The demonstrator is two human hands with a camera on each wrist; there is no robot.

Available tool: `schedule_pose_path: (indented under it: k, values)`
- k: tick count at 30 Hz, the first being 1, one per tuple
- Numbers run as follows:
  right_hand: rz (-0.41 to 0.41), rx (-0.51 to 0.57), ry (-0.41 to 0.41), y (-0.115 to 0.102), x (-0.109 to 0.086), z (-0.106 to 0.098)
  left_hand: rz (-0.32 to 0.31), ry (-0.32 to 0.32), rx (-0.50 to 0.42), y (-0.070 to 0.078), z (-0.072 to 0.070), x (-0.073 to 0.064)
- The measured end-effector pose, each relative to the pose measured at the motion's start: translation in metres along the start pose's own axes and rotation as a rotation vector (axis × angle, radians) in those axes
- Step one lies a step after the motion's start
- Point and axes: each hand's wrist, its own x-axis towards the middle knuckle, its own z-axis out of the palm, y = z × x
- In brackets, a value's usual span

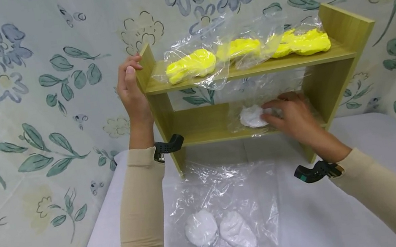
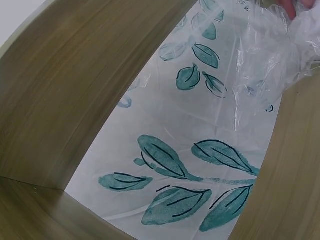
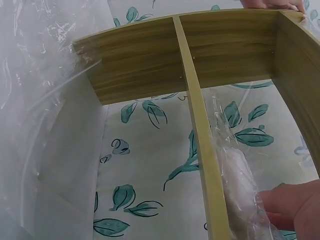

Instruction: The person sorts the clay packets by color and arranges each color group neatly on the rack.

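A small two-tier wooden shelf (image 1: 342,63) stands on the table. At its left end my left hand (image 1: 132,88) grips the upper edge of the side panel. My right hand (image 1: 291,116) is inside the lower tier, thumb and fingers pinching the right side of a clear plastic bag with a white lump (image 1: 252,116) in it. The right wrist view shows the fingertips against this bagged white lump (image 3: 237,180), which lies along the board. In the left wrist view crumpled clear plastic (image 2: 265,60) appears at upper right, below some fingertips.
Three bright yellow lumps (image 1: 194,63) in clear bags lie along the upper tier. On the white tablecloth (image 1: 300,219) in front, a larger clear bag (image 1: 258,191) holds two white lumps (image 1: 201,229). A floral cloth (image 1: 59,195) hangs behind the shelf.
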Motion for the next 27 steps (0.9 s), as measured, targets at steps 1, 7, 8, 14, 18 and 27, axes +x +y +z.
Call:
schedule_pose_path:
  k: [1, 7, 8, 14, 18, 27]
  values:
    - [0.000, 0.006, 0.007, 0.000, -0.001, 0.000, 0.001, 0.001, 0.000, 0.000, 0.000, 0.000]
    - [-0.004, 0.034, 0.060, 0.002, -0.006, -0.005, -0.009, -0.006, 0.037, 0.000, 0.000, -0.002]
    - [-0.002, 0.037, 0.065, 0.001, -0.007, -0.007, -0.007, -0.004, 0.041, 0.000, 0.000, -0.002]
    - [0.000, 0.059, 0.075, -0.009, -0.018, -0.017, -0.002, 0.013, 0.000, -0.002, -0.001, -0.002]
    - [0.034, 0.071, 0.081, -0.018, -0.032, -0.025, 0.004, 0.008, -0.017, -0.004, 0.000, -0.001]
    - [0.127, 0.145, 0.045, -0.043, -0.066, -0.037, -0.002, 0.007, -0.008, -0.002, 0.000, -0.001]
